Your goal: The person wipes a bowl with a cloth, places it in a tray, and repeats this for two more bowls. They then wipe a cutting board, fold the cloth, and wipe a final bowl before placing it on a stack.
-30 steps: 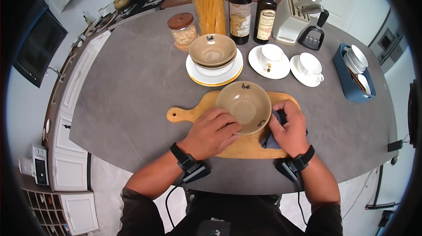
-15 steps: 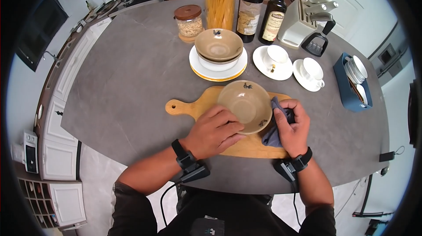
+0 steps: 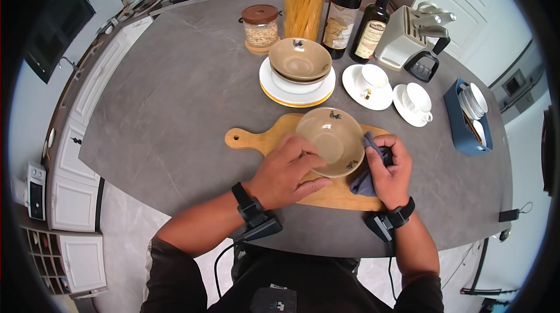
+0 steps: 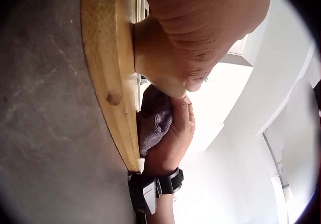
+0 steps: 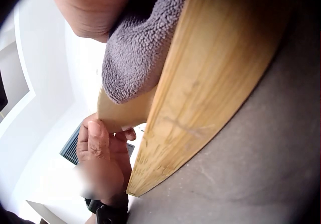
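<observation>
A tan bowl (image 3: 329, 144) with small dark rooster prints stands upright on the wooden cutting board (image 3: 245, 140). At its near left side my left hand (image 3: 286, 170) reaches over the rim, index finger inside and thumb outside, spread apart. Seen from the right wrist, the left thumb and fingers (image 5: 98, 133) lie right at the rim. My right hand (image 3: 392, 167) grips a bunched grey-purple cloth (image 3: 363, 183) just beside the bowl's right rim. The lower end of this cloth (image 5: 135, 58) hangs close over the board.
Behind the board, more tan bowls (image 3: 300, 59) are stacked on white plates (image 3: 286, 98). Two white cups on saucers (image 3: 373, 82), bottles (image 3: 340, 24), a spaghetti jar (image 3: 303, 4), an oat jar (image 3: 261, 30) and a knife block (image 3: 402, 39) stand farther back. A blue bin (image 3: 466, 132) of dishes is at the right.
My left thumb has spread away from the fingers at the rim. My right hand has drawn the cloth slightly outward from the bowl's edge. The head view has shifted a little.
</observation>
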Demonstrator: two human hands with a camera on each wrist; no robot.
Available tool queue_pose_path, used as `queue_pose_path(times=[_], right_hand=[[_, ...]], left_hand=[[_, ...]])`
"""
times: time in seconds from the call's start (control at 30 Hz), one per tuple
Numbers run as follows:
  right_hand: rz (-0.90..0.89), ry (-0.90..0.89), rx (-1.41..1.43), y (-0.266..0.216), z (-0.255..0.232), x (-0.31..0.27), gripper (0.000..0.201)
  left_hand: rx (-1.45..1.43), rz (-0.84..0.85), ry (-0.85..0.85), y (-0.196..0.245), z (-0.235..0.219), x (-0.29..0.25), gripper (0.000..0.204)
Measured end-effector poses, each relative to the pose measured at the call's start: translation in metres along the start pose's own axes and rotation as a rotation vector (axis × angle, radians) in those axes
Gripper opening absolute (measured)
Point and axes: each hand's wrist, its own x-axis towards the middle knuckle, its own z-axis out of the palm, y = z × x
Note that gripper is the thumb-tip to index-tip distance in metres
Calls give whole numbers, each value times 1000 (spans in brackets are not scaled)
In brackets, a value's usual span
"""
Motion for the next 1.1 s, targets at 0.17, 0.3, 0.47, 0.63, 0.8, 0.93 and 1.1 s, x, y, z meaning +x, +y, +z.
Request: queue_pose_path(times=[0.17,0.3,0.47,0.63,0.8,0.93,1.1], right_hand=[[21,-12,3,-1,0,-1,13],[-23,-25,-42,-4,-2,1,13],[-93,-38,-71,-8,-4,4,14],[-130,-83,-82,-8,-5,7,17],[-132,-130,-98,-12,-2,7,19],[-183,-196,-138,-11,1,10,20],[-223,-239,-176,-17,2,15,21]], left_hand=[[29,-234,246,2,1,2,62],[-98,-459,175,-11,5,3,72],[-15,-473,-52,-14,2,4,72],[-372,-608,13,-18,6,5,72],[-700,-635,92,-13,9,18,79],[-822,-605,60,-4,5,26,87],[-846,-501,-40,-6,12,22,96]])
